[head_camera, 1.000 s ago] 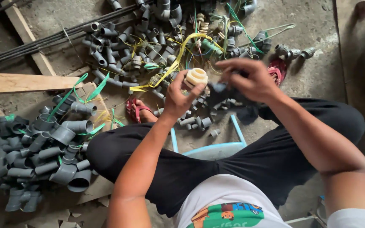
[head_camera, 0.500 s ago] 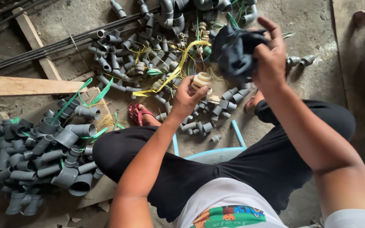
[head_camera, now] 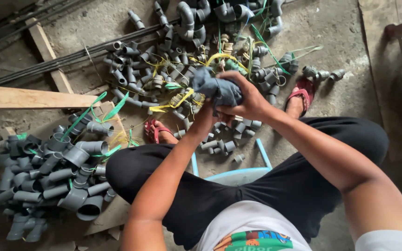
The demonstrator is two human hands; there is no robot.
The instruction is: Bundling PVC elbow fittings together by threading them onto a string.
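I sit on a low blue stool (head_camera: 262,158) over a floor strewn with grey pipe fittings (head_camera: 136,74). My right hand (head_camera: 250,100) grips a bunched dark blue-grey cloth (head_camera: 217,88) and presses it down over my left hand (head_camera: 204,120). The left hand's fingers curl up beneath the cloth. The cream round piece it held a moment ago is hidden under the cloth. Both hands meet in front of my knees, above a few loose small fittings (head_camera: 222,145).
A heap of larger grey fittings (head_camera: 56,172) lies at my left. A wooden plank (head_camera: 29,98) and long dark rods (head_camera: 70,58) run across the upper left. Green and yellow straps (head_camera: 117,104) tangle among the parts. My feet wear red sandals (head_camera: 157,132).
My right hand picked the cloth up off the floor, lifted it, then brought it down onto my left hand, covering the cream round piece.
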